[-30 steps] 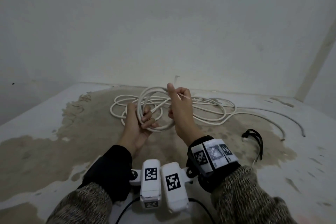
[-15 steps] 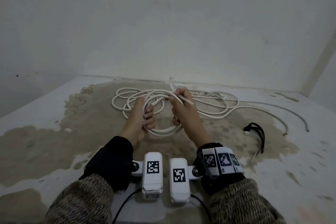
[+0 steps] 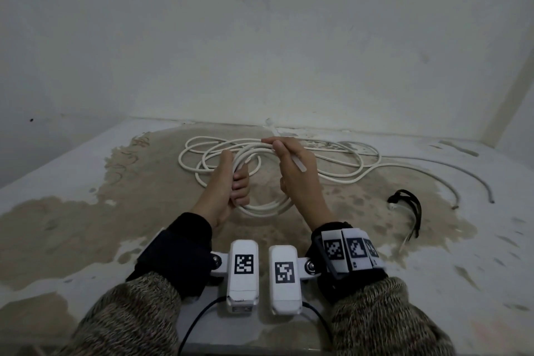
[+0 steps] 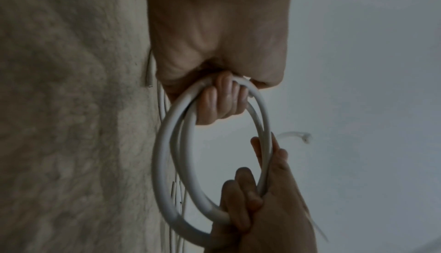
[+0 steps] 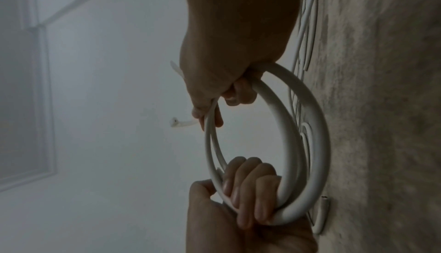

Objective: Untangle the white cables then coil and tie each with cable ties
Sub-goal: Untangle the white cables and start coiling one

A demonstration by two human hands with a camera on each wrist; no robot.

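Note:
A small coil of white cable [image 3: 261, 207] is held up between both hands over the table. My left hand [image 3: 234, 182] grips its left side, fingers [image 4: 222, 99] curled round the strands. My right hand [image 3: 289, 165] grips the opposite side of the coil [image 5: 310, 125] and pinches a white cable tie [image 3: 299, 165] against it. The tie's head [image 4: 306, 136] sticks out past the fingertips, and its tail [image 5: 175, 69] juts out behind the hand. The rest of the white cable [image 3: 346, 179] lies in loose loops on the table behind.
The table [image 3: 72, 170] is stained, with walls close behind and at the right. A black looped strap [image 3: 406, 202] lies to the right of my hands. A thin grey cable [image 3: 468, 179] arcs along the far right.
Both hands have brought the coil a little lower, toward the table. My right hand has tipped forward over the coil's far side, still holding the tie.

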